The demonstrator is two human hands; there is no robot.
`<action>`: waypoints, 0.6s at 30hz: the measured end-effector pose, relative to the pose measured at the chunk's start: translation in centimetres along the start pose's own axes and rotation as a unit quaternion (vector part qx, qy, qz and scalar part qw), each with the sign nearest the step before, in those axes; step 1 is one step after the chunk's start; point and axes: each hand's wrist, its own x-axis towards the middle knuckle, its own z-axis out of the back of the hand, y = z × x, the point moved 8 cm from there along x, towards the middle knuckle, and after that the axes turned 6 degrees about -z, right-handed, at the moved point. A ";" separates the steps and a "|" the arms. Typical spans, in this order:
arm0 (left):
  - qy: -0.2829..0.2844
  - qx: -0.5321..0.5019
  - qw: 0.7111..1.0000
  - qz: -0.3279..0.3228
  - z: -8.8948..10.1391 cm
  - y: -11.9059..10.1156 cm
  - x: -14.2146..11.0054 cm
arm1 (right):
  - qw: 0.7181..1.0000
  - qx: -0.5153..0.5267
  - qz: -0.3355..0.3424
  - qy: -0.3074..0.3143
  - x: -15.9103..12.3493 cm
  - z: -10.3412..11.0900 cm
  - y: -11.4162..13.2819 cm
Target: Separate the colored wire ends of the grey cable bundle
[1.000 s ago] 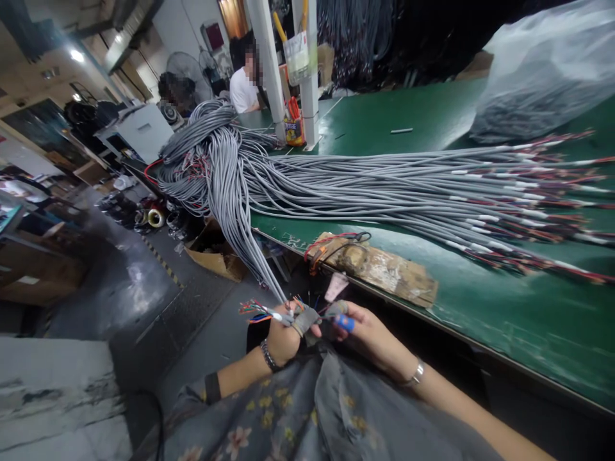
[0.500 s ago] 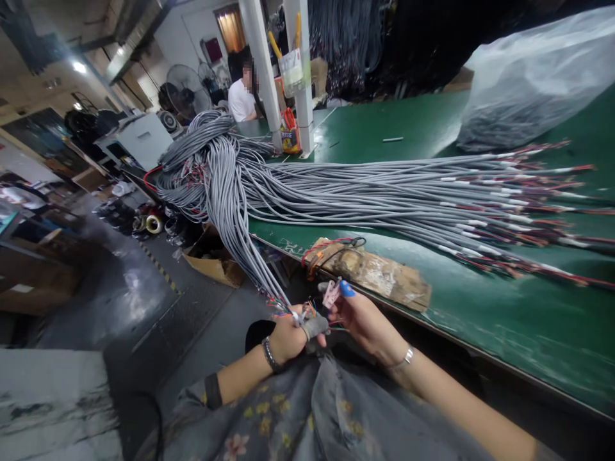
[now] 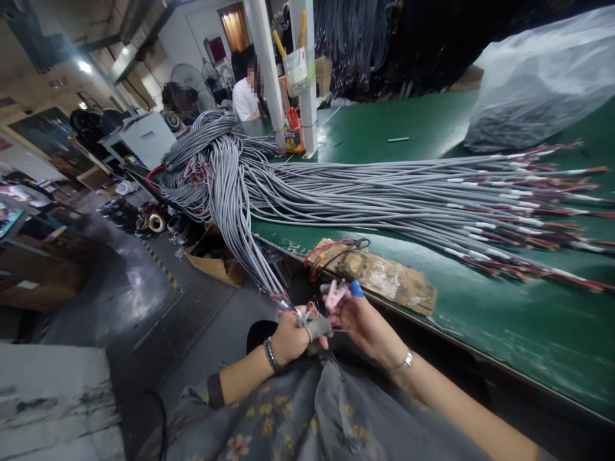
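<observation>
My left hand point(image 3: 294, 336), with a grey covering on its thumb, is closed around the end of a grey cable point(image 3: 270, 274). Thin coloured wires point(image 3: 313, 310) fan out of that end by the thumb. Close beside it, my right hand point(image 3: 368, 326), blue tape on its thumb, has a small pink clip-like tool point(image 3: 337, 294) in its fingers. The tool stands just above the wires. Some right fingertips are hidden, and the tool is slightly blurred.
A large bundle of grey cables point(image 3: 336, 192) with stripped ends lies across the green table point(image 3: 480, 333). A taped wooden board point(image 3: 384, 275) sits at the table's edge. A plastic bag point(image 3: 538, 83) is at the back right. A person point(image 3: 246, 99) sits farther off.
The pink clip-like tool and my right thumb have shifted slightly, with the thumb a little farther from the tool. The whole view has moved a little; my left hand keeps its grip.
</observation>
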 end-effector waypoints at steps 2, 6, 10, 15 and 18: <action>-0.005 0.004 1.000 0.001 0.2 -0.3 -0.5 | 1.000 0.000 -0.012 0.008 0.0 0.0 0.0; -0.029 0.001 1.000 -0.009 0.7 -0.7 -1.1 | 1.000 -0.003 0.019 -0.001 0.0 0.3 0.6; -0.069 -0.019 0.997 -0.024 0.8 -1.1 -1.1 | 0.999 0.005 0.041 -0.008 -0.1 0.3 0.8; -0.101 -0.018 0.994 -0.027 0.7 -1.2 -0.8 | 0.999 0.004 0.034 -0.003 -0.3 0.0 0.6; -0.104 -0.024 0.994 -0.022 0.6 -1.0 -0.7 | 0.999 -0.006 0.047 -0.005 -0.3 0.0 0.8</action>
